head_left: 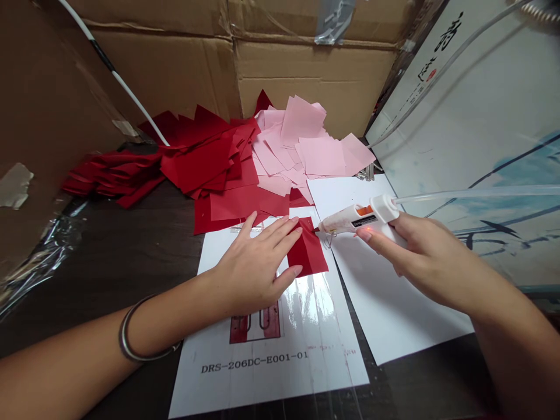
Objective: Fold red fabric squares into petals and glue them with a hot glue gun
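My right hand (420, 251) is wrapped round a white glue gun (380, 216), its nozzle pointing left. The nozzle tip meets the right edge of a small red fabric piece (308, 256). Over the left part of that piece my left hand (262, 256) lies flat with fingers outstretched, pressing it against a printed sheet (271, 379). A clear glue stick (476, 192) runs from the back of the gun to the right. Part of the sheet's printed picture (254, 322) shows below my left hand; the rest is covered.
Behind the hands lie a pile of red pieces (201, 166) and a pile of pink pieces (312, 151). A blank white sheet (376, 303) sits under the glue gun. Cardboard (301, 81) walls the back, and a white printed panel (485, 128) the right. A white cable (131, 93) hangs at left.
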